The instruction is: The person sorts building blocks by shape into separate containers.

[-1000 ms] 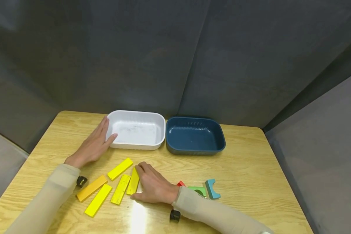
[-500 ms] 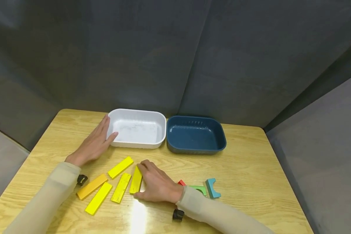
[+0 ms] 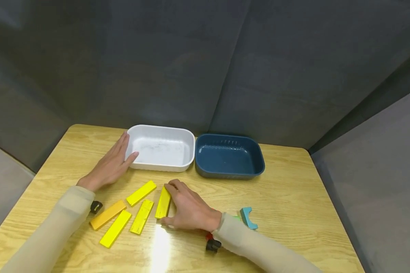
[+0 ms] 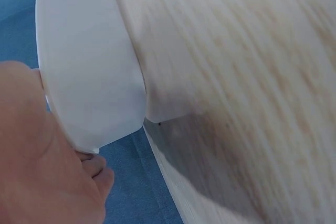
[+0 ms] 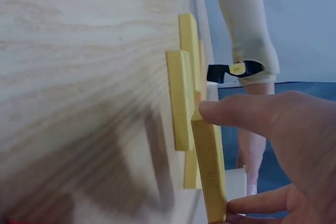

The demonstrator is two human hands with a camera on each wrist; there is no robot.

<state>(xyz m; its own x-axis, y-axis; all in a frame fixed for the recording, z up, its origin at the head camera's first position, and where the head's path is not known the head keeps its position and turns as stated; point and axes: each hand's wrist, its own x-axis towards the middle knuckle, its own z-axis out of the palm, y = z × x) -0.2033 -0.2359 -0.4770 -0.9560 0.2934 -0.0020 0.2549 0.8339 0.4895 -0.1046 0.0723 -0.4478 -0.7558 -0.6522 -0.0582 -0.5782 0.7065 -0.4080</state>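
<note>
- Head view: the right hand point(image 3: 193, 208) pinches the held yellow block point(image 3: 163, 203) by its ends, thumb at 6 o'clock and fingers at 12. Taking that block as the dial's centre, the white tub point(image 3: 161, 149) sits at 12 o'clock, the dark blue tub point(image 3: 227, 161) at 2 and the teal arch block point(image 3: 247, 218) at 3. An upper yellow block point(image 3: 141, 193) lies near 10, a middle yellow block point(image 3: 141, 217) near 8, with the orange block point(image 3: 107, 215) farther out towards 9. A low sweep towards them could scatter them across the bench point(image 3: 294, 189).
- Left wrist view: the left hand lies against the white tub; in the head view its fingers point(image 3: 117, 151) are straight along the tub's 9 o'clock end, thumb spread at the near rim. A harder push there would probably shove it into the dark blue tub.
- Right wrist view: the held yellow block stands nearly 12-to-6, seemingly raised off the bench. Fingertips touch only its ends, so uneven pressure could let it swivel or drop.
</note>
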